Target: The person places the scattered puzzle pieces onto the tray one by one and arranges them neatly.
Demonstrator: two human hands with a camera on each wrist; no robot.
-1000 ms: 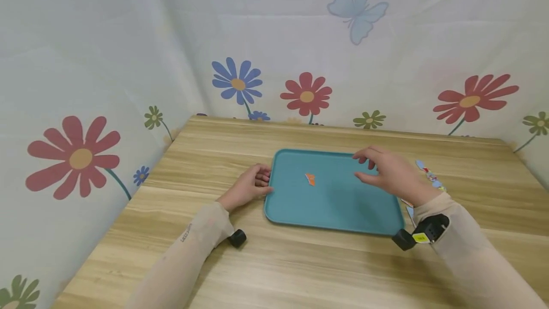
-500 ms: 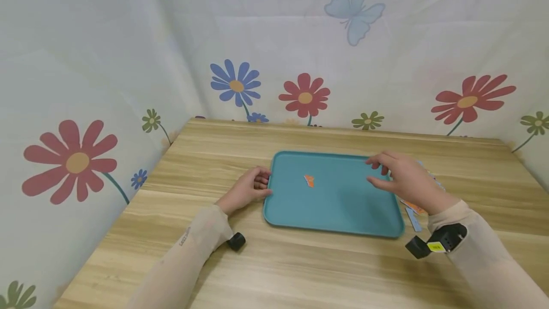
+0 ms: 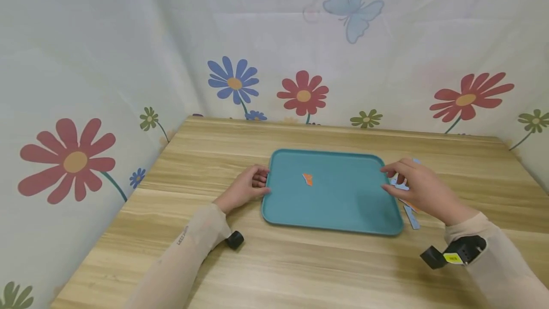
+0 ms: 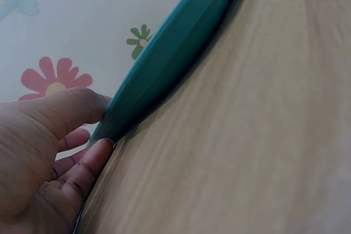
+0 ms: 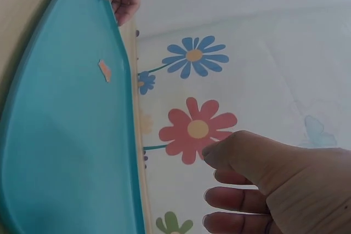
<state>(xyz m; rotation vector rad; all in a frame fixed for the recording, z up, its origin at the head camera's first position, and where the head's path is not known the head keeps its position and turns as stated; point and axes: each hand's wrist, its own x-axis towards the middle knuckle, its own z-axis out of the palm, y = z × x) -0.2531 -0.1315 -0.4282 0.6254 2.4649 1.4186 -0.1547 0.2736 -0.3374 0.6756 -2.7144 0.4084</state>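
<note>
1 teal tray [image 3: 334, 199], 1 orange cutout piece [image 3: 308, 179] in it, 2 hands at its sides.
Tray lies flat on 1 wood-grain desk [image 3: 300, 271]; orange piece sits left of tray's middle. Left hand [image 3: 243, 187]: grip pinching tray's left rim between thumb and fingers. Right hand [image 3: 422, 187]: grip loose, thumb and fingertips parted, hovering by right rim. At least 4 blue and orange pieces [image 3: 411, 217] on desk just beside tray's right side, partly hidden by right hand, exact count can't tell. Backdrop [image 3: 266, 32] behind: 1 blue butterfly [image 3: 353, 11], 3 large red flowers [image 3: 302, 93], 1 large blue flower [image 3: 234, 83].
</note>
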